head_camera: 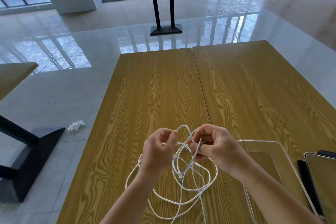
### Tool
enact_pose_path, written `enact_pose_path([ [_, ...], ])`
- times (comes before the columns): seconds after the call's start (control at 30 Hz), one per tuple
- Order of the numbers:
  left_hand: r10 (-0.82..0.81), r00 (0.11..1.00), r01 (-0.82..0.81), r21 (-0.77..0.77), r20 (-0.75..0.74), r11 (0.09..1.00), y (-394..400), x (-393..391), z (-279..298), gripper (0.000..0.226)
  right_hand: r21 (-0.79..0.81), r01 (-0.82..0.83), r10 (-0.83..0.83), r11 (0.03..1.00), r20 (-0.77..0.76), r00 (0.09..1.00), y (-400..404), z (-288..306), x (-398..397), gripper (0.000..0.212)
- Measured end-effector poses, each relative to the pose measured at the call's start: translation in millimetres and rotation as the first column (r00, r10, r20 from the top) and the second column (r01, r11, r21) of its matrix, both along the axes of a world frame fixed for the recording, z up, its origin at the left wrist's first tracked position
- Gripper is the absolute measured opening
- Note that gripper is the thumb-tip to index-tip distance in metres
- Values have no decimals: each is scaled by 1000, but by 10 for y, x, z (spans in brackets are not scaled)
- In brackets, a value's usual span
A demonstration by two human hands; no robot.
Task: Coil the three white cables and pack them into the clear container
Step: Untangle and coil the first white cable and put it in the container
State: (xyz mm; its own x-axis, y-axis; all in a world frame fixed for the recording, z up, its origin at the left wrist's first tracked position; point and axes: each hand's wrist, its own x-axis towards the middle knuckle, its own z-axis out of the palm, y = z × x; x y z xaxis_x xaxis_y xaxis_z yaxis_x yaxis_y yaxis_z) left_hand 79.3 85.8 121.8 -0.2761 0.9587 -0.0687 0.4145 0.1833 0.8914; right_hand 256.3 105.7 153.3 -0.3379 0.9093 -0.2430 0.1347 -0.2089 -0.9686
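White cables [189,172] hung in a loose tangle from both grips, trailing below them onto the wood-grain tabletop [154,87]. The left hand [160,149] pinched one strand while the right hand [212,145] curled round several. Just right of the right grip lay the clear container [283,152].

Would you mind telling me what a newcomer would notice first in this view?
Two hands, the left hand and right hand, each pinch a strand at the centre, above a loose tangle of white cables on the wooden table. The clear container sits empty to the right.
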Motion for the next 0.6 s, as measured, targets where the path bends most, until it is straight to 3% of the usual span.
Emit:
enact_pose_path([
  [0.13, -124, 899, 203, -147, 421, 968, -55, 146, 208, 31, 68, -51, 45, 996, 88, 995, -14, -21, -32, 10],
  [0.23, -57, 819, 215, -212, 571, 953, -18, 190, 269, 31, 131, -109, 89, 985, 149, 985, -52, -30, -73, 8],
  [0.4, 37, 826, 113, -230, 563, 967, 77, 84, 308, 25, 280, -199, 109, 939, 308, 945, -135, -9, -42, 7],
  [0.53, 63, 868, 36, -189, 493, 981, 147, -125, 320, 29, 457, -274, 25, 846, 480, 877, -122, 52, 56, 4],
  [0.6, 59, 888, 15, -158, 455, 987, 169, -210, 303, 33, 479, -348, 42, 806, 539, 841, -92, 124, 99, 16],
])
